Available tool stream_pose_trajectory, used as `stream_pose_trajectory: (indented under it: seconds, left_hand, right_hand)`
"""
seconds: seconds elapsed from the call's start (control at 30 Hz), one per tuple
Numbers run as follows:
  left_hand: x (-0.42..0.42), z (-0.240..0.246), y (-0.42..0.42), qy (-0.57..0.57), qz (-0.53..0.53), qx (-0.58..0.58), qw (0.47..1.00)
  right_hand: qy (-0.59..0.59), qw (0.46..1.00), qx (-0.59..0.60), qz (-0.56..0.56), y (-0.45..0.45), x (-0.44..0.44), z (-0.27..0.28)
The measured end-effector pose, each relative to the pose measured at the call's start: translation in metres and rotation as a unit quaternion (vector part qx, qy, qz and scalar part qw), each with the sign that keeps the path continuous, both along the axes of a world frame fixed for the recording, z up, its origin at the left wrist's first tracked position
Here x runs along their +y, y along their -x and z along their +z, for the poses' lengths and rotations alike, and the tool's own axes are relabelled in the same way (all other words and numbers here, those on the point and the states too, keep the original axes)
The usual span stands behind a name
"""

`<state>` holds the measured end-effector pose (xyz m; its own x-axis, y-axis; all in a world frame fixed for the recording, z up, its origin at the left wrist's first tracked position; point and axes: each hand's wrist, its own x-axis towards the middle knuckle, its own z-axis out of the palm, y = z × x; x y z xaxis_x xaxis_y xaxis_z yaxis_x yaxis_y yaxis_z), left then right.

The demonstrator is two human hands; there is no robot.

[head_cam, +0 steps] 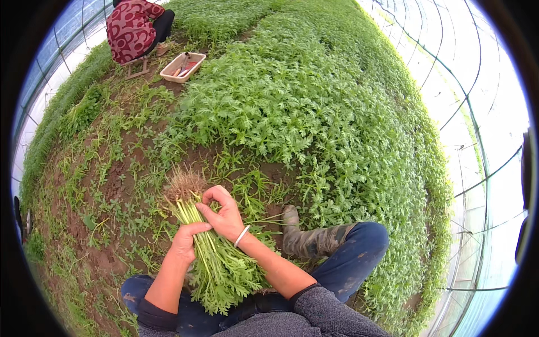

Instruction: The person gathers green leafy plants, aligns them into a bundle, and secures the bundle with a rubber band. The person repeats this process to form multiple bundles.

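A thick bunch of leafy greens (219, 265) with pale green stems lies over my lap, its brown roots (185, 184) pointing away from me and its leaves towards my body. My left hand (188, 241) is closed around the stems at their middle, the thumb across the top. Just above it, my right hand (222, 214) is at the stems near the roots, thumb and forefinger bent together at the bunch's right edge. Whether a single stem is pinched there cannot be told. A white bangle circles my right wrist.
Dense leafy greens (294, 92) grow ahead and right. Soil (101, 261) with scattered small plants lies left. A person (130, 31) in a patterned red top sits on a low stool (137, 68) beside a plastic basket (172, 78) holding tools. My camouflage boot (311, 241) rests by the crop.
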<state>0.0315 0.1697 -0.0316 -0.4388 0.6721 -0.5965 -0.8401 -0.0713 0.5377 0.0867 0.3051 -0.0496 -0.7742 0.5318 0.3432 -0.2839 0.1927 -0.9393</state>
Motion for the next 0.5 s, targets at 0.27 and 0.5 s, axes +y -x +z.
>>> stream_pose_trajectory:
  seconds: [0.27,0.5]
  left_hand:
    - [0.002,0.041,0.066,0.1,0.346,0.145,0.922]
    - [-0.045,0.022,0.092,0.171,0.416,0.182,0.874]
  right_hand:
    - [-0.23,0.839,-0.49,-0.065,0.007,0.192,-0.142]
    - [-0.484,0.397,-0.78,-0.023,-0.071,0.334,-0.246]
